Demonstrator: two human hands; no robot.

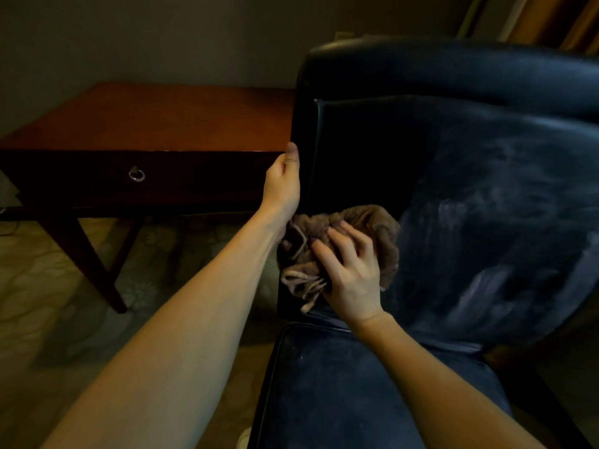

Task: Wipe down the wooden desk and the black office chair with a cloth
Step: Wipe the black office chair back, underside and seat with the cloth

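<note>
Reaching out from the near edge come two bare forearms, one on each side. Nearest lies the seat cushion (372, 393) of the one black office chair (453, 176), its leather dulled with pale smears. Just beyond the cushion's back edge, the right hand (351, 270) presses a single brown cloth (343, 244) against the lower left part of the backrest (486, 196); the fingers are spread and bent over the bunched fabric, holding it to the leather, and a few loose folds and cord-like edges hang out below the palm. A little farther on, the left hand (285, 183) grasps the chair's left side edge, thumb up along the front and the other fingers out of sight behind the frame, so the hold is plainly closed around that edge. The backrest shows wide whitish streaks across its right half.

Left of the chair and farther back stands one wooden desk (146, 115), its reddish top bare where I can see it. One drawer front (181, 178) carries one ring pull (136, 174). Two dark tapered legs (97, 264) show beneath, standing on patterned carpet (55, 286). Behind everything runs a plain wall (162, 37).
</note>
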